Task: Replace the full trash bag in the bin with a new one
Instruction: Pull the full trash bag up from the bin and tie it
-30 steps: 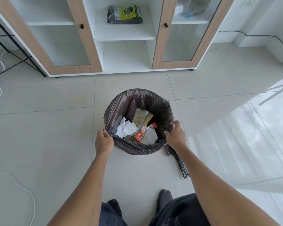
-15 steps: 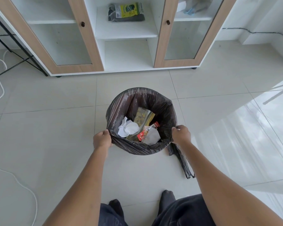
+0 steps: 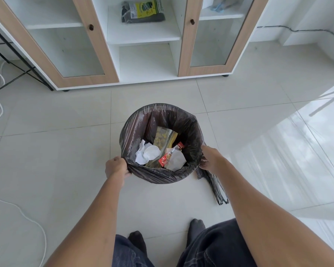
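Note:
A round bin stands on the tiled floor, fully wrapped by a dark trash bag (image 3: pixel 189 130) folded over its rim. Inside lie white crumpled paper, a clear snack pouch and a red wrapper. My left hand (image 3: pixel 116 167) pinches the bag's edge at the near-left rim. My right hand (image 3: pixel 210 157) grips the bag at the right rim, where a loose bag handle (image 3: pixel 216 186) trails onto the floor. A pack of new trash bags (image 3: pixel 143 10) lies on the middle shelf of the cabinet ahead.
A white cabinet (image 3: pixel 147 60) with two wood-framed glass doors stands just beyond the bin. A white cable (image 3: pixel 12 205) snakes along the floor at the left beside a black metal frame (image 3: pixel 14 78). My feet in dark socks (image 3: pixel 137 241) are near the bottom edge.
My right hand slid from the near rim round to the right side and closed on the bag. My left hand tightened its pinch on the near-left edge, bunching the plastic.

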### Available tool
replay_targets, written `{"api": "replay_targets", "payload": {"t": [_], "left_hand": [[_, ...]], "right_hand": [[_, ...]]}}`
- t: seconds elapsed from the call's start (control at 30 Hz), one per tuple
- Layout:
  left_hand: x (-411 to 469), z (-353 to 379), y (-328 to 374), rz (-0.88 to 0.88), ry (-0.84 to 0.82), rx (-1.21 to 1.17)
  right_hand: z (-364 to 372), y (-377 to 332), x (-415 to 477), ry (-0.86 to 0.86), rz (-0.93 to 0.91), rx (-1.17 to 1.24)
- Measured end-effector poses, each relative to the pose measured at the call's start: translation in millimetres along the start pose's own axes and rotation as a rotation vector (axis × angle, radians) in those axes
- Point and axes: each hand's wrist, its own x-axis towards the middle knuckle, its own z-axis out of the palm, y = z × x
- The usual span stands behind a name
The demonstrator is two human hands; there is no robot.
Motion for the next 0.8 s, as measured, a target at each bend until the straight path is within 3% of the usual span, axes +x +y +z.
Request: {"api": "replay_targets", "payload": {"t": [0.17,0.43,0.8], "left_hand": [[15,0,-4,0.133,0.057,0.213],[3,-6,0,0.196,0.004,0.342],[-2,0,-5,0.226,-0.128,0.538]], "right_hand": [[0,2,1,0.016,-0.031,-0.042],[0,8,17,0.158,-0.121,-0.165],[-2,15,33,0.065,-0.077,-0.018]]}}
